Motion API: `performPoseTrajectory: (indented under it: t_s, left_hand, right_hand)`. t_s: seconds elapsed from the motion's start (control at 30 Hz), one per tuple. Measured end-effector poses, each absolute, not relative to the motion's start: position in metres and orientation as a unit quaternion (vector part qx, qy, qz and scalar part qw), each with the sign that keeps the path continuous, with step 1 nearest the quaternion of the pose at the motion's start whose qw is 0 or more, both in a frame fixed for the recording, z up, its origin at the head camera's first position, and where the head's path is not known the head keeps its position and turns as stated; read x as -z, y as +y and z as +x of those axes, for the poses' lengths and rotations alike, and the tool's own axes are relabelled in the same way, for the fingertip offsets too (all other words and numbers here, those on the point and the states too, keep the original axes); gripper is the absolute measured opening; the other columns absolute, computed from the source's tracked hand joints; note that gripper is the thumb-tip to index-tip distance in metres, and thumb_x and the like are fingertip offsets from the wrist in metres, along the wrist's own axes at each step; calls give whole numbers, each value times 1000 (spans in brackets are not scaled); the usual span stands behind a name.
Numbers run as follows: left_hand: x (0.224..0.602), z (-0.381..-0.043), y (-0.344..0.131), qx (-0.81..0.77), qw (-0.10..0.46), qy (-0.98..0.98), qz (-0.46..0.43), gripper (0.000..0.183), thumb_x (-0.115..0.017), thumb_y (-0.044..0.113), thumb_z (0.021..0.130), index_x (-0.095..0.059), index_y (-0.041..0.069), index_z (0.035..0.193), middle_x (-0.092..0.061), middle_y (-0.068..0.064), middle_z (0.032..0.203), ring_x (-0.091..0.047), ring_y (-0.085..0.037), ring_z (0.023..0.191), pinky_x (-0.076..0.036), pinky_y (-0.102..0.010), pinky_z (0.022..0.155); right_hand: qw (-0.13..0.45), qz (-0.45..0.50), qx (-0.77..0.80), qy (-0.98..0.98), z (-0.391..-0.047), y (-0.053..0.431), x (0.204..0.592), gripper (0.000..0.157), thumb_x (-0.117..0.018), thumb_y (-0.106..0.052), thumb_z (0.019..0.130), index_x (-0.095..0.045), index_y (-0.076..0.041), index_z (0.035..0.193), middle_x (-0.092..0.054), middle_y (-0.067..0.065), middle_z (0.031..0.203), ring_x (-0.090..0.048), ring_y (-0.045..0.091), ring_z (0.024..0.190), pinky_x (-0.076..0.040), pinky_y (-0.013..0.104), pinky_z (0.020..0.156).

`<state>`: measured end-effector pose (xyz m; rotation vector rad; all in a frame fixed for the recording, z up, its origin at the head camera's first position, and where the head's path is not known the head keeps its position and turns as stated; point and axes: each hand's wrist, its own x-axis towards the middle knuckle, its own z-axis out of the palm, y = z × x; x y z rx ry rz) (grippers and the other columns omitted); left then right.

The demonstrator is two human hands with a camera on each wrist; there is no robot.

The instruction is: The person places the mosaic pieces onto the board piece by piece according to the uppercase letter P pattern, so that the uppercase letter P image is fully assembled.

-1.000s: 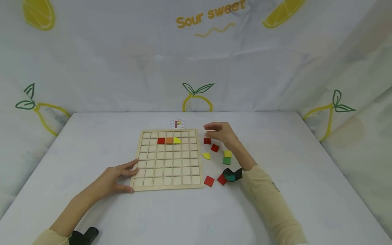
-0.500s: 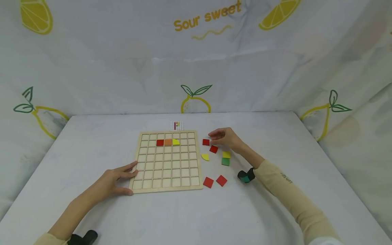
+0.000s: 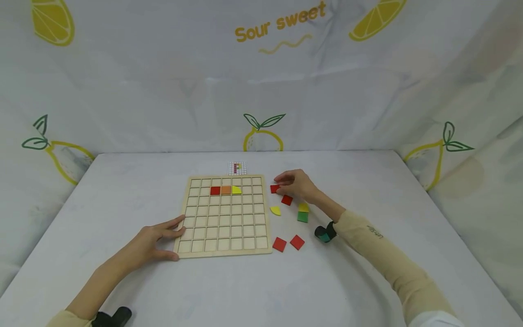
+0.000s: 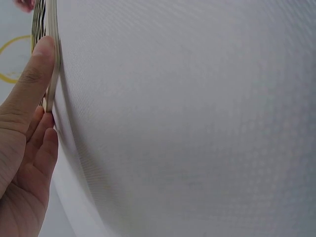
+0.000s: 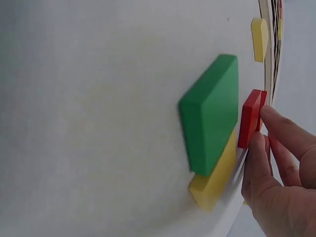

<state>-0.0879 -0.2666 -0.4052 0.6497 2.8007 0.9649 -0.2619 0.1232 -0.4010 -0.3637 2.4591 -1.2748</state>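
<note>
Hands are set apart. Far left, my left hand is relaxed, fingers extended against the left edge of the wooden grid board, thumb at its near-left corner. Board position: flat on the white table, in front of me. Second row from the far edge, third to fifth cells, left to right: red inset tile, orange inset tile, yellow inset tile. Just beyond the board lies a card printed with a grid and coloured squares. Above, the backdrop carries orange lettering reading "Sour sweet".

Right of the board, loose: far red tile, yellow quarter-round, near red tile, middle red tile, second near red tile, then green square touching yellow square. My right hand has its fingertips at the far red tile; I cannot tell whether they clamp it. Small lettering on my right sleeve is illegible.
</note>
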Motion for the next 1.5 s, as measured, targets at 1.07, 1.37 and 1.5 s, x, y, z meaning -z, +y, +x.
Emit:
performPoseTrajectory:
  t_s: [1.07,1.37,1.5]
  left_hand:
    - [408,-88,-266,-318,51,922,213,68,-84,28,65,-62,-4,121,-45,-19,143,-43,-42,128,-43,-52,98]
    - [407,-87,-267,-323,49,918,225,68,-83,30,66,-62,-5,121,-44,-20,143,-44,-42,127,-46,-43,99]
    - [407,-88,-267,-319,47,920,224,69,-83,30,66,-62,-5,121,-44,-20,143,-45,-42,127,-45,-44,99]
  right_hand:
    - [164,-194,371,893,-278,134,401,25,-75,-11,84,-69,-1,106,-68,8,90,-59,18,79,-51,27,77]
    - [186,-170,447,859,-265,146,397,29,-71,-6,87,-66,3,114,-64,17,111,-59,28,100,-53,34,90]
    - [199,-135,471,849,-257,148,393,32,-70,-10,88,-65,1,118,-63,16,116,-56,27,103,-53,28,87]
